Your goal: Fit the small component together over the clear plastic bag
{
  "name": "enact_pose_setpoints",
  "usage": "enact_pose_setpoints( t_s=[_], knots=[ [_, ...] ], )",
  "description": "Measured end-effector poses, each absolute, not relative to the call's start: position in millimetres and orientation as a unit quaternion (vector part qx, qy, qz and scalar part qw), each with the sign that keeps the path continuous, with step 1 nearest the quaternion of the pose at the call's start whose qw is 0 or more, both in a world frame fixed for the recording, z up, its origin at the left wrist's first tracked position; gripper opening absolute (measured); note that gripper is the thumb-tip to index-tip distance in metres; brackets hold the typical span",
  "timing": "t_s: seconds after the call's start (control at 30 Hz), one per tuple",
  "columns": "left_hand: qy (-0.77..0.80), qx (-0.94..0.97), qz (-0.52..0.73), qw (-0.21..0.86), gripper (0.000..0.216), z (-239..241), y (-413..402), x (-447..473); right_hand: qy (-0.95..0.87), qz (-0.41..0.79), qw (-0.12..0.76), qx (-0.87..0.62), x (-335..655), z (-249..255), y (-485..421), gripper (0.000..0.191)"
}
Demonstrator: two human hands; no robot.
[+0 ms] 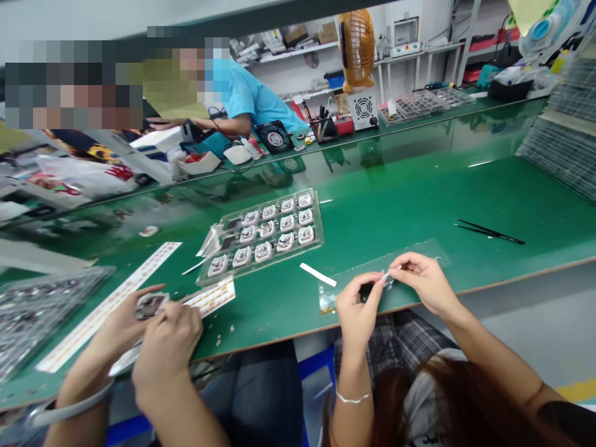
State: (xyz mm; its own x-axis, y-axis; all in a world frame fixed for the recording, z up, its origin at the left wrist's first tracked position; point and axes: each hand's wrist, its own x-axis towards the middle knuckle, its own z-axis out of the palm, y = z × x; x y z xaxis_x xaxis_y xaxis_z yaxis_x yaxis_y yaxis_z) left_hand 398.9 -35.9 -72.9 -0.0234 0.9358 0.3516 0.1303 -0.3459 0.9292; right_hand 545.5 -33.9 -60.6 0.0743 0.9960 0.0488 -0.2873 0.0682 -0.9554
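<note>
My left hand [361,301] and my right hand [421,279] meet above the front edge of the green bench. Both are closed in a pinch, fingertips almost touching, on a small white piece [387,274] whose exact kind I cannot make out. Beneath them a clear plastic sheet [328,299] lies on the bench. A short white strip [318,274] lies just left of the sheet. Off to the right of my right hand are black tweezers [493,231], lying flat and untouched.
At left, a co-worker's hands [170,338] hold a small white-rimmed part [151,305]. A clear tray [319,217] of similar parts lies beyond, near a long label strip [109,304]. Stacked clear trays [565,118] stand far right. Another person [261,102] sits across the bench.
</note>
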Motion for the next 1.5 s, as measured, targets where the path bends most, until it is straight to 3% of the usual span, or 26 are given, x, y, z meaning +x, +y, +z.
enact_pose_setpoints(
  t_s=[0.23, 0.5, 0.93, 1.5],
  knots=[
    [0.444, 0.590, 0.575, 0.353, 0.008, -71, -37, 400, -0.485, 0.504, 0.567, -0.434, 544, -61, -35, 0.028],
    [0.466, 0.582, 0.573, 0.339, 0.009, -72, -37, 400, -0.593, 0.384, 0.536, -0.463, 542, -64, -38, 0.018],
    [0.470, 0.658, 0.499, 0.311, 0.021, -65, -33, 396, -0.624, 0.351, 0.520, -0.466, 544, -62, -39, 0.017],
    [0.424, 0.715, 0.493, 0.258, 0.014, -60, -36, 399, -0.616, 0.355, 0.523, -0.470, 543, -59, -42, 0.014]
  ],
)
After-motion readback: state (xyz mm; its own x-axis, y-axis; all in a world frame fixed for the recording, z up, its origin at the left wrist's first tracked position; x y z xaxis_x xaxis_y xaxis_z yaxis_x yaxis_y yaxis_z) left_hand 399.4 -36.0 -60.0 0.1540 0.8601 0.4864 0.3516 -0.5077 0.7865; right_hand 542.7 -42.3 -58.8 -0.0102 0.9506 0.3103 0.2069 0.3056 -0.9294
